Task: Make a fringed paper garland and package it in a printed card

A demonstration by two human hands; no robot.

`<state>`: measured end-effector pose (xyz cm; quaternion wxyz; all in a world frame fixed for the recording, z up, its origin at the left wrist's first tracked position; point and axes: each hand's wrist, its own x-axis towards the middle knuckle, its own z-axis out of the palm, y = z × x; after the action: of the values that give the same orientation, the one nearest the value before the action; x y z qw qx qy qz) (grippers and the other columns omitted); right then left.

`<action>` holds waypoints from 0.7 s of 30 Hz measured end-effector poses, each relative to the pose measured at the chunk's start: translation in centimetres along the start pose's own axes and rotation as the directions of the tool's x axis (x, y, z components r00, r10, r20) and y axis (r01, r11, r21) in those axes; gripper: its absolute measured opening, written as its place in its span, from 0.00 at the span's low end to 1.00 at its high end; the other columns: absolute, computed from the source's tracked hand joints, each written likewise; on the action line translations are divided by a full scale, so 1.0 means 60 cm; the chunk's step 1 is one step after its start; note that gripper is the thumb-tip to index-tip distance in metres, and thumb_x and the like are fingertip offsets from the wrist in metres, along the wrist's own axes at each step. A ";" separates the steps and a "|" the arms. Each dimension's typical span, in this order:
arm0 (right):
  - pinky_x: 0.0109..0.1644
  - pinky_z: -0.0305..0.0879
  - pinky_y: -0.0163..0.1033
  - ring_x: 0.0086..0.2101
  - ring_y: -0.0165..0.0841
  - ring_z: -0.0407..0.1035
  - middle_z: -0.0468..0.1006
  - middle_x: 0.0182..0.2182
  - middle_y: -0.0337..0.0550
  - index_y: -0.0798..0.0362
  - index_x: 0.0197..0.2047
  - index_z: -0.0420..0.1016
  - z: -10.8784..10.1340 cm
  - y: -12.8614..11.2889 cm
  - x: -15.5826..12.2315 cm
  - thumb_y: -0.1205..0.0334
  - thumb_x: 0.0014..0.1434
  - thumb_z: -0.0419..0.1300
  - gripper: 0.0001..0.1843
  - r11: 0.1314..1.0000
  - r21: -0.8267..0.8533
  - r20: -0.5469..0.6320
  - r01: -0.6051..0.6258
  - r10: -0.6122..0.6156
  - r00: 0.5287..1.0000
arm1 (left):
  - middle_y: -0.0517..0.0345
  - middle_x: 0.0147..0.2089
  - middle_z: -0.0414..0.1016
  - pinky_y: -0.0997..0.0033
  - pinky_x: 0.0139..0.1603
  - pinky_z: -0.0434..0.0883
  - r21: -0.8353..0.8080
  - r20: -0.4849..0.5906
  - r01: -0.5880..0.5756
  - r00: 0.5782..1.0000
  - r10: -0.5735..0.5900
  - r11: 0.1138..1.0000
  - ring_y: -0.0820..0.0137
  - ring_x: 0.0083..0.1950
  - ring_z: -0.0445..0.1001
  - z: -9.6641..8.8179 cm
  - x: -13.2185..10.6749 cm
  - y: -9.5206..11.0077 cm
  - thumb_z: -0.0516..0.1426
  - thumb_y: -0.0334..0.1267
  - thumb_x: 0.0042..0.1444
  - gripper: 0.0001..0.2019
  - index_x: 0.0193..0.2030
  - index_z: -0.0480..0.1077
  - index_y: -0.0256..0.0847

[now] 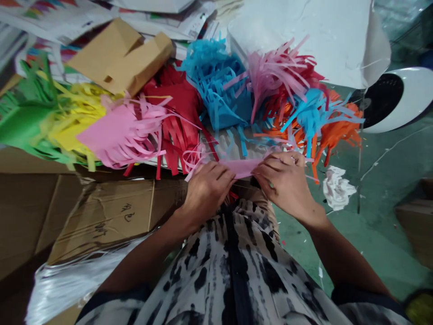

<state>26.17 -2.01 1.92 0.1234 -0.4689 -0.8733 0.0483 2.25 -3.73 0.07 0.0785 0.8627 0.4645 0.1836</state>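
A pink fringed tissue-paper strip stretches between my two hands at the table's front edge. My left hand is closed on its left end, where loose pink fringe curls out past the fingers. Its right end is pinched by my right hand. Just beyond lie fringed paper bundles: a red one, a blue one and another pink one to the left. Blue fringe and orange fringe hang near my right hand.
Yellow and green bundles lie far left, beside a folded brown card piece. A cardboard box stands at lower left. A round white stool is at right; crumpled white paper lies on the green floor.
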 end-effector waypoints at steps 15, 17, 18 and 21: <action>0.50 0.52 0.53 0.45 0.48 0.68 0.80 0.34 0.49 0.50 0.37 0.73 0.021 0.004 0.032 0.57 0.74 0.52 0.14 0.980 -0.123 0.073 -0.157 0.167 0.983 | 0.54 0.37 0.82 0.52 0.50 0.67 0.052 0.050 0.230 0.971 -0.233 0.972 0.57 0.43 0.78 -0.022 0.023 -0.037 0.56 0.42 0.73 0.10 0.42 0.75 0.42; 0.51 0.53 0.54 0.45 0.49 0.68 0.80 0.34 0.50 0.50 0.37 0.73 0.020 0.000 0.034 0.57 0.73 0.52 0.14 0.979 -0.121 0.077 -0.164 0.174 0.982 | 0.55 0.36 0.82 0.53 0.48 0.67 0.063 0.041 0.214 0.975 -0.216 0.975 0.58 0.42 0.78 -0.021 0.024 -0.038 0.56 0.42 0.73 0.10 0.41 0.74 0.42; 0.52 0.54 0.55 0.45 0.49 0.68 0.80 0.34 0.50 0.50 0.37 0.73 0.020 -0.001 0.036 0.57 0.73 0.52 0.14 0.979 -0.118 0.078 -0.166 0.176 0.981 | 0.55 0.36 0.82 0.53 0.47 0.68 0.065 0.027 0.209 0.977 -0.211 0.976 0.58 0.42 0.78 -0.021 0.024 -0.038 0.57 0.41 0.73 0.10 0.41 0.74 0.42; 0.52 0.55 0.56 0.45 0.49 0.69 0.81 0.34 0.51 0.50 0.36 0.72 0.022 -0.004 0.039 0.57 0.72 0.54 0.13 0.976 -0.130 0.060 -0.175 0.184 0.981 | 0.55 0.37 0.82 0.52 0.47 0.70 0.088 -0.002 0.206 0.978 -0.207 0.975 0.59 0.41 0.78 -0.016 0.020 -0.036 0.57 0.41 0.73 0.09 0.41 0.73 0.42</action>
<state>24.38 -0.19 1.09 0.0576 -0.5505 -0.8326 0.0215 0.79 -1.53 0.61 0.0611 0.8131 0.5590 0.1507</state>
